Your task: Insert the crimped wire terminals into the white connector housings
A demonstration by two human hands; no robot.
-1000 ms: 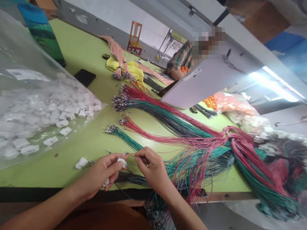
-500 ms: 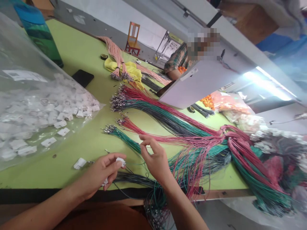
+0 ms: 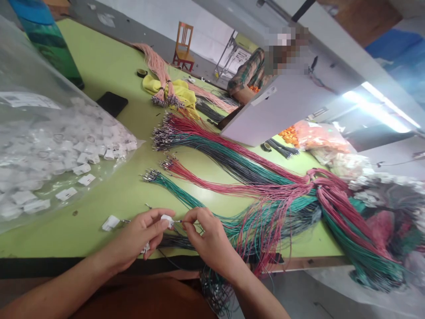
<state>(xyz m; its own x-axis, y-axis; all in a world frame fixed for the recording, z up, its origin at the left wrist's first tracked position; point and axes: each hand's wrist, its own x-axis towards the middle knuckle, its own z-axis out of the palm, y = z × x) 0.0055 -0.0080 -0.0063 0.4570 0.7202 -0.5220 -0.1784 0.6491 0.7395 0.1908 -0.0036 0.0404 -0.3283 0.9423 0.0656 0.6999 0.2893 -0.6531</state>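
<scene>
My left hand (image 3: 144, 235) pinches a small white plastic connector housing (image 3: 167, 220) between thumb and forefinger. Another white piece shows below its curled fingers. Facing it, my right hand (image 3: 207, 232) is closed on a thin wire, whose metal terminal (image 3: 178, 221) points at the housing's right side. Whether the tip has entered the housing I cannot tell. On the table just left of my left hand lies a loose white housing (image 3: 110, 223). Behind my hands stretch a green wire bundle (image 3: 175, 190) and a red wire bundle (image 3: 199, 182); dark wires (image 3: 175, 242) run beneath them.
A clear bag of white housings (image 3: 66, 155) covers the table's left side, near a phone (image 3: 113, 104) and a green bottle (image 3: 53, 48). Thicker wire bundles (image 3: 226, 155) cross the middle. A grey panel (image 3: 262, 115) stands behind them, with another person's sleeve (image 3: 247, 71) beyond.
My right hand has moved down and left from the green wires, bringing a wire's terminal up to the white housing. My left hand has stayed almost in place.
</scene>
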